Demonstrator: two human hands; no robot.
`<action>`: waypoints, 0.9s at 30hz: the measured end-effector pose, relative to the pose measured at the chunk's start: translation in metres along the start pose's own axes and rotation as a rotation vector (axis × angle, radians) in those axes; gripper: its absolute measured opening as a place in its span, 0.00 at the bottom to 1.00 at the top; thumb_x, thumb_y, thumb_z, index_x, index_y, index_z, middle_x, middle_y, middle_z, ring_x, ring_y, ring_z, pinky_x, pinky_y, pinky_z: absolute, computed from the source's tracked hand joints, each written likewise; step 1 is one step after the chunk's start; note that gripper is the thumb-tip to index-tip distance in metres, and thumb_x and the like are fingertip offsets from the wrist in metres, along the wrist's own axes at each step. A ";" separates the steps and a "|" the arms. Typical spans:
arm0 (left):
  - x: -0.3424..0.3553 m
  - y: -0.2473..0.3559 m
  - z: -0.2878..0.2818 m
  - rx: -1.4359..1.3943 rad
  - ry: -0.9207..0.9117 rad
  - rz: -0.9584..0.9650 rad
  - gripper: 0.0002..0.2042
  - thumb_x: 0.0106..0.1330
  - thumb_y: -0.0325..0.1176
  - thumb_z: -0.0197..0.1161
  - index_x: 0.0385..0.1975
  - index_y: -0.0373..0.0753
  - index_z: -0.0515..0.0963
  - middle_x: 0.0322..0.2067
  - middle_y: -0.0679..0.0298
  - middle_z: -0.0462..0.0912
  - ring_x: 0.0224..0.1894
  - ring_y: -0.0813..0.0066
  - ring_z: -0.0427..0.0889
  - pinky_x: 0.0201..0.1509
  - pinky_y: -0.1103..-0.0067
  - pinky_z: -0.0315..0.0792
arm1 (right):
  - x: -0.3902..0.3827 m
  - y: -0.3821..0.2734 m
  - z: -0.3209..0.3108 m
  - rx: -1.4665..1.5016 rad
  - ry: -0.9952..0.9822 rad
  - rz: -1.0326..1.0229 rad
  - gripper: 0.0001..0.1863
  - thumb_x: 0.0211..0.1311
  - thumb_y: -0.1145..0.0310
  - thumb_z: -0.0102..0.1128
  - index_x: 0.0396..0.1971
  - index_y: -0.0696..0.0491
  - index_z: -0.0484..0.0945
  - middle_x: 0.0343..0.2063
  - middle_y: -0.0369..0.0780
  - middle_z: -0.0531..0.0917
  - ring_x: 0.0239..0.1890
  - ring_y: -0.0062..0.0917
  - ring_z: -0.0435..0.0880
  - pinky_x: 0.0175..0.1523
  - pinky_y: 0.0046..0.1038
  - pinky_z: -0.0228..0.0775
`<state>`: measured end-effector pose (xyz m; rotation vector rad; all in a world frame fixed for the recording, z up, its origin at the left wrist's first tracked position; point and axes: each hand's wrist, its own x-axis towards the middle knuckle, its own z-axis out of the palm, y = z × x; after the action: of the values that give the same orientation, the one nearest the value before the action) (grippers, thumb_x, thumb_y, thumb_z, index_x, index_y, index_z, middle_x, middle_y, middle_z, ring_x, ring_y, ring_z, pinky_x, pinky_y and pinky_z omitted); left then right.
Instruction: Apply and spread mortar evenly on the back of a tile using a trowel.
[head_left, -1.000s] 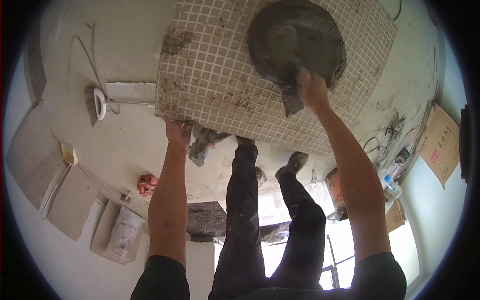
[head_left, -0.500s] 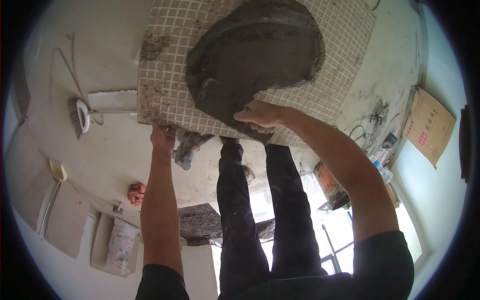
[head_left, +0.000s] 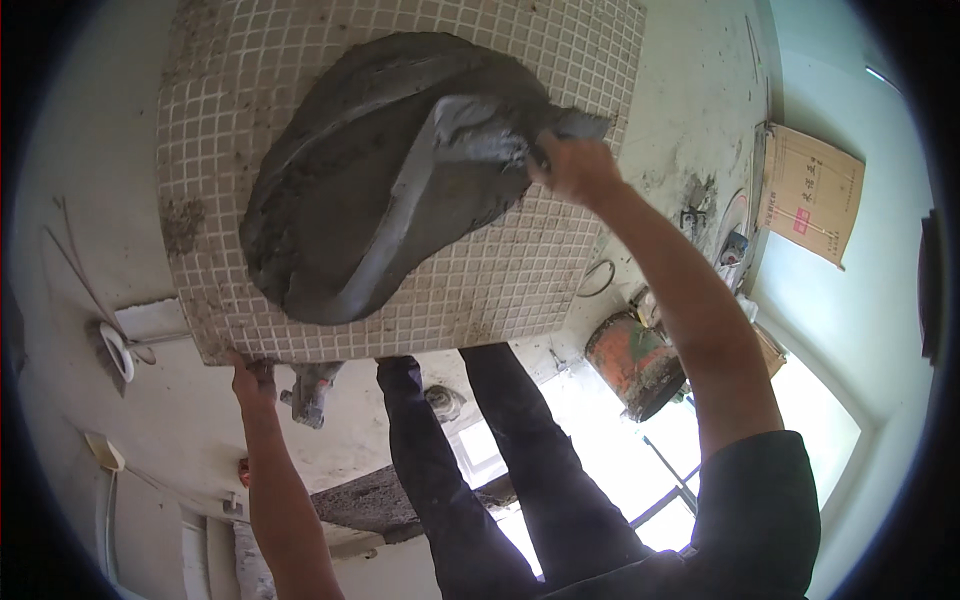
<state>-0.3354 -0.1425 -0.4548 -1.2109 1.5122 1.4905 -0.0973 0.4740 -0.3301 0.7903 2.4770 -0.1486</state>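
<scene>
A large tile [head_left: 430, 315] lies with its grid-ribbed back facing up, tilted in my view. A thick mound of wet grey mortar [head_left: 335, 215] covers its middle, with a raised ridge running down through it. My right hand [head_left: 578, 168] is closed around the handle of a trowel at the mortar's right side. The trowel's blade [head_left: 583, 124] is coated in grey, so its outline is hard to tell from the mortar. My left hand [head_left: 253, 378] grips the tile's near left corner, its fingers partly hidden by the edge.
Below the tile's near edge are my legs and a grey power tool [head_left: 312, 392]. A mortar-stained orange bucket [head_left: 632, 362] stands to the right, near a cardboard sheet [head_left: 812, 195] against the wall. A white brush [head_left: 115, 350] lies at the left.
My right hand and the trowel have swept from the tile's near edge up and right across the mortar, leaving a ridge. The view has shifted; my left hand remains on the corner.
</scene>
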 end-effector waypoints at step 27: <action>-0.028 -0.022 0.051 0.036 0.141 0.085 0.28 0.79 0.50 0.44 0.69 0.36 0.62 0.62 0.59 0.73 0.63 0.61 0.73 0.67 0.64 0.69 | 0.035 -0.162 -0.037 -0.057 -0.389 -0.662 0.21 0.66 0.46 0.54 0.35 0.50 0.78 0.26 0.47 0.85 0.36 0.43 0.87 0.38 0.48 0.80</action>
<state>-0.3126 -0.0859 -0.4421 -1.2667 1.6957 1.4513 -0.2299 0.3678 -0.3252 -0.1081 2.2545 -0.4194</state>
